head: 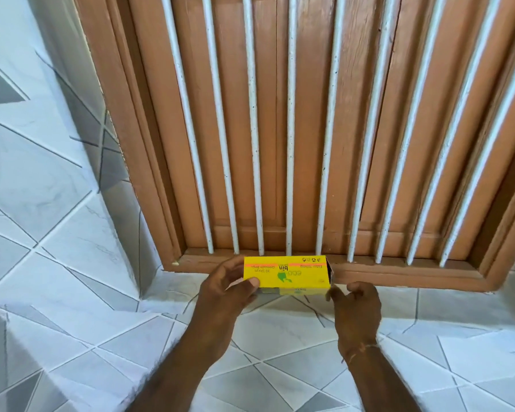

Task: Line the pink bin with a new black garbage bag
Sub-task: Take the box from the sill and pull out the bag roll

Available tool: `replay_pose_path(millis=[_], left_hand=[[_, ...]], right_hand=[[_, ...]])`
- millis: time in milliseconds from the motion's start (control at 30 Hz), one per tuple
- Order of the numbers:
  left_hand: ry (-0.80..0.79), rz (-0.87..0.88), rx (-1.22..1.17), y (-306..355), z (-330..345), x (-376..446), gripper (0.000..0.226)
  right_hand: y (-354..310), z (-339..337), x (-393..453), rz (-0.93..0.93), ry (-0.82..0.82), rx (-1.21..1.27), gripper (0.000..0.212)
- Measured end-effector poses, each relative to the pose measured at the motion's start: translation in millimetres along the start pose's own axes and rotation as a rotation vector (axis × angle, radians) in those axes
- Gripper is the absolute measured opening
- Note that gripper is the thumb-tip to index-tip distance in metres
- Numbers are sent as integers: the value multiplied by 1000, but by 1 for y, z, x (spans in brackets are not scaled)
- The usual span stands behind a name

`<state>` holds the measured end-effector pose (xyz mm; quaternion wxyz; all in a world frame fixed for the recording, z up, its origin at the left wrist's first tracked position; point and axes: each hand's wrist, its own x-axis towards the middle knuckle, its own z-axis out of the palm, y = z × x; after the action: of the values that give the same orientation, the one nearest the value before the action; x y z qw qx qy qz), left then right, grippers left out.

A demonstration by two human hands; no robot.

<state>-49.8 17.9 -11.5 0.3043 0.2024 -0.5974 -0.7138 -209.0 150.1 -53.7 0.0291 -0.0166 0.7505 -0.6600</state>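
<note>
A yellow box of garbage bags [292,276], printed "eco bin", is held flat in front of me just above the window ledge. My left hand [226,289] grips its left end, thumb on top. My right hand [356,304] is at the box's open right end, fingers curled, fingertips touching the lower right corner. No black bag shows outside the box. The pink bin is not in view.
A brown wooden window frame [369,275] with white vertical bars [290,129] over closed shutters fills the upper view. Grey and white patterned tiles [57,233] cover the wall at the left and the surface below the hands.
</note>
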Motion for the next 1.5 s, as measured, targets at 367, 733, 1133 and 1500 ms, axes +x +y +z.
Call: replay_pose_path(millis=[367,733,1133,1500], left_hand=[[-206,437,690,80,6,5,49],[-354,675,964,142,9,3,51],[-335,696,1084,170,1,1,50],[-409,709,1095,204,12,6,51]], right_hand=[[-29,-10,-38,423,-580,1068,33],[-49,32,-74,375,-596,1291,57],[-56,40,-84,506,-659,1001,53],[-36,29,-60,535,-586,1285,96]])
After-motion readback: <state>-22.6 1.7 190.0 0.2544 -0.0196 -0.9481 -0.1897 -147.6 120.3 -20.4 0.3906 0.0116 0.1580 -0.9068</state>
